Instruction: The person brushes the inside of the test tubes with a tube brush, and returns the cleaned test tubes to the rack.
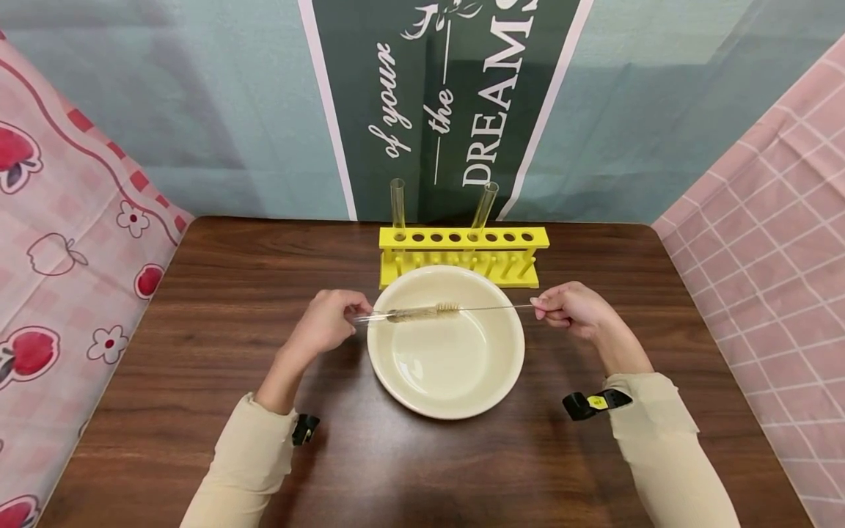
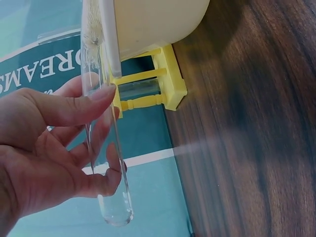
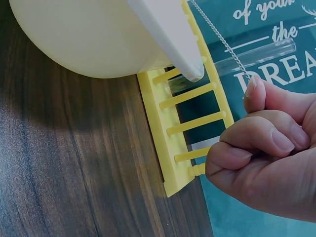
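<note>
Grips a test tube [image 1: 378, 317] in the left hand [image 1: 330, 317], pinches the wire [image 3: 225, 42] of a brush [image 1: 447, 309] in the right hand [image 1: 574, 309], with bristles [image 1: 422, 313] partly inside the test tube, over a bowl [image 1: 445, 367] on the worktop [image 1: 449, 469]. Faces a yellow rack [image 1: 500, 244] bearing two more tubes [image 1: 397, 207].

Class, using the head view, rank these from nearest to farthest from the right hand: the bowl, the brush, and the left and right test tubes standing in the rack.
1. Brush: its wire handle is pinched in the right hand.
2. Bowl: just left of that hand.
3. Right tube: in the rack, behind the bowl.
4. Left tube: at the rack's left end.
</note>
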Demonstrator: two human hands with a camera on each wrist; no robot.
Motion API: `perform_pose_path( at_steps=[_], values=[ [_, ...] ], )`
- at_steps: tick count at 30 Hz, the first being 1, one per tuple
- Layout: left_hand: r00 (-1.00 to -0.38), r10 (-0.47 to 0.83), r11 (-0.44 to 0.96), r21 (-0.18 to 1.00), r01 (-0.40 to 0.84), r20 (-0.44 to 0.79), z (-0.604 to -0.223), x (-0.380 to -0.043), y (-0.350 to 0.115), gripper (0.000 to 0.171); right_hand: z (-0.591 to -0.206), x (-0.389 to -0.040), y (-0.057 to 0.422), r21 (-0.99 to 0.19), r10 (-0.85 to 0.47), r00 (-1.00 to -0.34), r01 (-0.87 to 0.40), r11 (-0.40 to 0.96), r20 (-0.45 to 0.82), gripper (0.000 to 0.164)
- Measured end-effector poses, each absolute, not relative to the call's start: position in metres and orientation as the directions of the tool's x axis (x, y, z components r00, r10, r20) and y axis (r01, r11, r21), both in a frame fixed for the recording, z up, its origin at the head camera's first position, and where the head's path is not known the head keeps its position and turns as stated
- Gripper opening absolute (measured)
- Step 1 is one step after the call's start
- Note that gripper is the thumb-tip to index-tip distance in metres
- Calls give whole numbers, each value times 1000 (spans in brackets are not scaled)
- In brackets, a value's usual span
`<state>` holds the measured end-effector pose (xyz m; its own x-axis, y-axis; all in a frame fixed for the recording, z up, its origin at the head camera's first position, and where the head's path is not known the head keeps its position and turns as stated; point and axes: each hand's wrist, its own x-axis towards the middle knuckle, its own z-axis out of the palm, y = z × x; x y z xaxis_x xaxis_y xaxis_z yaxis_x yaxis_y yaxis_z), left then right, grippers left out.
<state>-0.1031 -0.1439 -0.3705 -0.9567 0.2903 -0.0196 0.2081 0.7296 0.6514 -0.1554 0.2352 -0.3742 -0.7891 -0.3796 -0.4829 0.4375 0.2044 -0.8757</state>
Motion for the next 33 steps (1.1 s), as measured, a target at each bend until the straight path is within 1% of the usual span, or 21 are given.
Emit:
perform_pose_path(
  at_steps=[5, 11, 21, 27, 33],
  values=[
    [-962, 272, 743, 640, 199, -18, -369, -103, -140, 43, -376, -155, 236, -875, -380, -789, 438, 206, -484, 35],
    [-961, 276, 755, 614, 230, 20, -367, -103, -135, 45, -378, -155, 234, -877, -387, -787, 438, 199, -481, 35],
    [-954, 280, 775, 563, 288, 103, -364, -103, -126, 41, -373, -158, 225, -882, -423, -774, 420, 214, -472, 35],
    [-954, 279, 778, 556, 292, 110, -364, -104, -121, 38, -372, -159, 217, -881, -428, -770, 418, 223, -474, 34],
    [-945, 310, 776, 547, 314, 103, -364, -105, -113, 40, -373, -158, 200, -880, -456, -752, 407, 245, -475, 30]
  ],
)
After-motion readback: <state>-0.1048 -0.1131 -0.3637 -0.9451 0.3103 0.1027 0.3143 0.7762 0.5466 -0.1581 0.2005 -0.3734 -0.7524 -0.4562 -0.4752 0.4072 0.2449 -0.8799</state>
